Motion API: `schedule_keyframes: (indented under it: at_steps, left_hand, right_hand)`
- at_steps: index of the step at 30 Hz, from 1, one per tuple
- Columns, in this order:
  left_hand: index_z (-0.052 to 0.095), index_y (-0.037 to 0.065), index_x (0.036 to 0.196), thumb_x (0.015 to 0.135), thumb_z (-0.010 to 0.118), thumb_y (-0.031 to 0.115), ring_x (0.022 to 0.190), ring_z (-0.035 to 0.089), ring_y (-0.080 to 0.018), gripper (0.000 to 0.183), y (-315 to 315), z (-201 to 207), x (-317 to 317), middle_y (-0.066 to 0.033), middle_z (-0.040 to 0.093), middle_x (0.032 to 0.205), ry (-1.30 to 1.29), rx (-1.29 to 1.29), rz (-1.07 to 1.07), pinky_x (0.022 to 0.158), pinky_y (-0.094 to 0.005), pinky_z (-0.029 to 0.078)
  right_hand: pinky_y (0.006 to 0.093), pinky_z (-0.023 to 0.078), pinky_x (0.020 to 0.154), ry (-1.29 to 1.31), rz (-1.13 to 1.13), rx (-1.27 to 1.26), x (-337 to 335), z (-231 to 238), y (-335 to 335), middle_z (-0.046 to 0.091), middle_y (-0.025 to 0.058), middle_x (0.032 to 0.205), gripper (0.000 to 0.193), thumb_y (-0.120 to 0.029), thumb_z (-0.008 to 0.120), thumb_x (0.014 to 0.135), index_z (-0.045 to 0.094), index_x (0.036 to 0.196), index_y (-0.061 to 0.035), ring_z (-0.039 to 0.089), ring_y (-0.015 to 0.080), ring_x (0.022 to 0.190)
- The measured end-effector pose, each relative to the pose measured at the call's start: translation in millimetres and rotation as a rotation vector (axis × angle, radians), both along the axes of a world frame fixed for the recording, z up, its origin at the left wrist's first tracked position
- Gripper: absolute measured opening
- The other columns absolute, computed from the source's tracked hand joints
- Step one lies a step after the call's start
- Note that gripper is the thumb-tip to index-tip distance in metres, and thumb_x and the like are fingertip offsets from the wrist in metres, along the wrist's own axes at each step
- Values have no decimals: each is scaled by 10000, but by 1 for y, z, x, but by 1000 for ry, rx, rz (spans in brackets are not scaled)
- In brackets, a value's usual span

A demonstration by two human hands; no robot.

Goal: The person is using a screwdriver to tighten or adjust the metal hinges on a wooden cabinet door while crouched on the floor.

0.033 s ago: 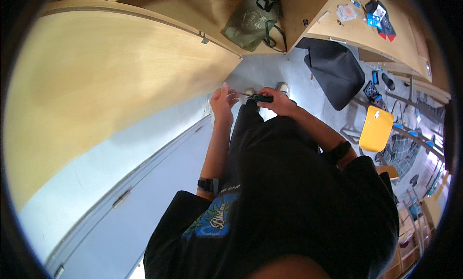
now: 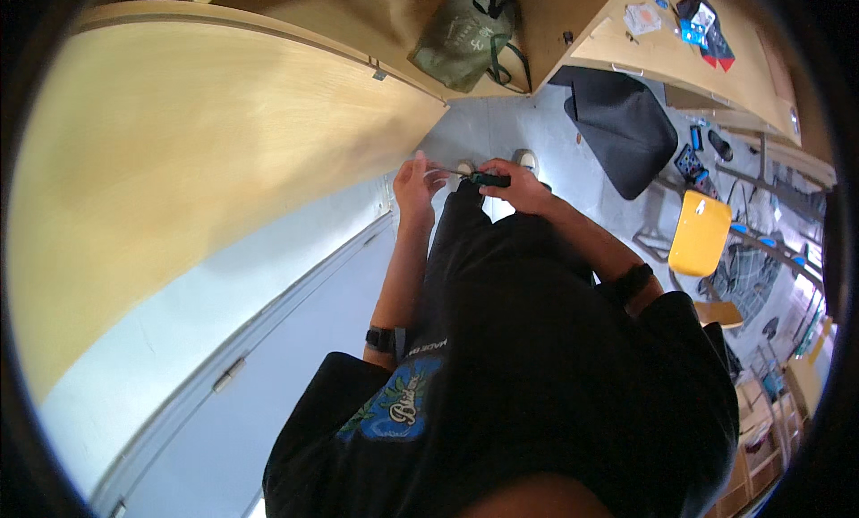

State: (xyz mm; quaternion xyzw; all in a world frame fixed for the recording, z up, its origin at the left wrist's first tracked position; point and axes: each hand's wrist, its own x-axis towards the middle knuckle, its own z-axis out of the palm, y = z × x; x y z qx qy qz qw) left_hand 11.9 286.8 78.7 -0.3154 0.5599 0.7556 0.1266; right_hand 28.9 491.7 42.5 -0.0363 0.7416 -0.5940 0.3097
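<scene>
Grey floor [image 2: 488, 126] lies beneath the right grip [image 2: 521, 187], closed round a dark-handled tool [image 2: 492, 180]; left grip [image 2: 414, 194], hold unclear, nears its tip; two-handed handling seems underway, next wanting steadiness

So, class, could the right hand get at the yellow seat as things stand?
Probably not: the right hand holds a dark-handled tool, and the yellow seat is well off to the person's right.

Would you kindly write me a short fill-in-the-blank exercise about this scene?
1. The right hand grips a screwdriver-like tool, whose thin shaft points toward the person's ____.
2. The bright chair seat to the person's right is coloured ____.
3. The person's T-shirt is mainly ____.
Missing words: left hand; yellow; black.
</scene>
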Motion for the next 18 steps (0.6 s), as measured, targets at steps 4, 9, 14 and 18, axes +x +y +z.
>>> schedule_keyframes:
  at_steps: [4, 9, 14, 18]
  left_hand:
    - [516, 47, 893, 894, 484, 325, 680, 581, -179, 280, -19, -42, -15, -80, 590, 843, -114, 88, -142, 618, -288, 461]
    - [535, 41, 905, 907, 447, 345, 644, 564, -162, 316, -36, -121, -16, -90, 601, 839, -242, 150, -260, 622, -291, 474]
    - [544, 12, 1003, 930, 387, 328, 552, 561, -139, 360, -53, -213, -7, -122, 640, 815, -284, 48, -283, 532, -248, 484]
    - [541, 39, 1043, 933, 392, 302, 615, 566, -130, 322, -52, -289, -24, -109, 625, 849, -321, 40, -278, 592, -263, 490]
  right_hand:
    - [219, 411, 482, -326, -153, -177, 4, -7, -11, 607, 59, 793, 411, -230, 639, 790, 499, 1140, -67, 518, 83, 567]
    - [217, 409, 450, -611, -379, -282, 40, -65, -41, 600, 24, 724, 348, -235, 599, 824, 532, 1095, -26, 503, 69, 524]
    - [233, 432, 509, -749, -389, -259, 47, -144, -68, 599, 26, 718, 318, -310, 523, 861, 607, 980, -27, 523, 78, 587]
    - [237, 415, 501, -734, -395, -229, 32, -235, -72, 601, 26, 731, 316, -307, 507, 867, 613, 979, -31, 516, 88, 593]
